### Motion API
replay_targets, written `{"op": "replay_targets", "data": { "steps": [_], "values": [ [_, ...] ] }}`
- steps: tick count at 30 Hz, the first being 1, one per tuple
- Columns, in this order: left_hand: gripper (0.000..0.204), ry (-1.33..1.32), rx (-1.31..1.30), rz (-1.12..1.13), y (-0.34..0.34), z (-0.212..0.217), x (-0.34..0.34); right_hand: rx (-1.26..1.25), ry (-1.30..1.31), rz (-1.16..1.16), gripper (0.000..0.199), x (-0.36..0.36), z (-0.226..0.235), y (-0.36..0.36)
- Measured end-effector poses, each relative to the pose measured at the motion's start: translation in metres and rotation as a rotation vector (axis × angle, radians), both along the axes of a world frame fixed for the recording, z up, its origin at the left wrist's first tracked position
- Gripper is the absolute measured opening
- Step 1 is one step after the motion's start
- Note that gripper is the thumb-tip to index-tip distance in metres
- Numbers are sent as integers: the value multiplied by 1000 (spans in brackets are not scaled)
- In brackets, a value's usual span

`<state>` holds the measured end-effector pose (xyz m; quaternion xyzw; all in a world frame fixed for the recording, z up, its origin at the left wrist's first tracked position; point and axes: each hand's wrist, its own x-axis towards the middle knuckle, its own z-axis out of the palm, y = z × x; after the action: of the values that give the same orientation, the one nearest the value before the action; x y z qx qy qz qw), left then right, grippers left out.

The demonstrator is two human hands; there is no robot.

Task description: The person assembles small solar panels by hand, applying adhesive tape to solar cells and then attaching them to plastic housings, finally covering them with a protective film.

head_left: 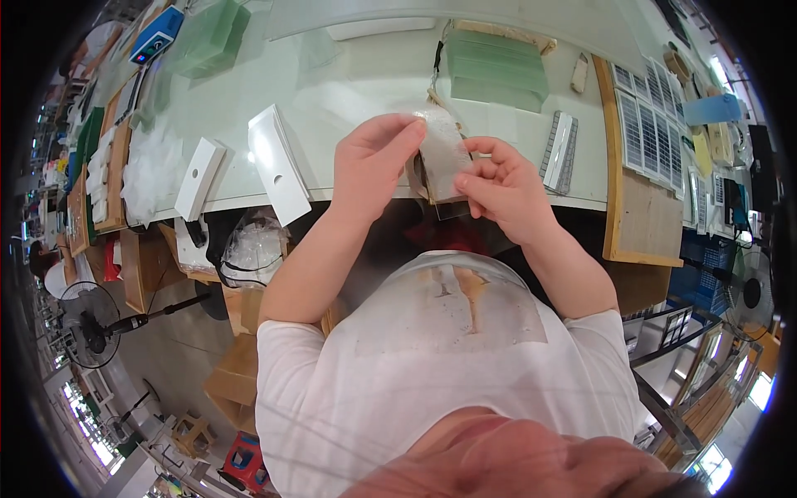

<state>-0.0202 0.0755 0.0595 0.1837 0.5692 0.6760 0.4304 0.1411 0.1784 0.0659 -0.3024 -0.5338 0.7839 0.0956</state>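
Near the table's front edge, both my hands hold a translucent, whitish curved strip of film (442, 149) with a bubbly surface. My left hand (365, 166) pinches its upper left edge between thumb and fingertips. Lower down, my right hand (508, 187) grips the right edge, thumb in front. Behind and under the film a dark, thin-edged piece (452, 209) shows in part; its kind I cannot make out. To the left of my hands lie a long white box (276, 162) and a shorter white box (200, 177), each with a round notch.
A pale green stack of clear sheets (498, 70) stands at the back, another stack (209, 37) at the far left. Slim strips (559, 149) lie to the right, beside a wood-edged board of dark-gridded panels (652, 124). Crumpled clear plastic (256, 247) hangs below the edge.
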Motion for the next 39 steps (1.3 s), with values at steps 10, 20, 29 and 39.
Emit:
{"op": "replay_targets", "data": {
  "steps": [10, 20, 29, 39],
  "values": [
    [18, 668, 14, -38, 7, -23, -4, -5, -24, -151, 22, 14, -12, -12],
    [24, 764, -385, -186, 7, -29, -6, 332, -148, -105, 20, 19, -35, -21],
    [24, 791, -388, -193, 6, -34, -9, 378, -178, -94, 17, 17, -37, -23],
    [24, 733, -427, -193, 8, -31, -7, 492, -207, -69, 15, 16, -37, -26]
  ]
}}
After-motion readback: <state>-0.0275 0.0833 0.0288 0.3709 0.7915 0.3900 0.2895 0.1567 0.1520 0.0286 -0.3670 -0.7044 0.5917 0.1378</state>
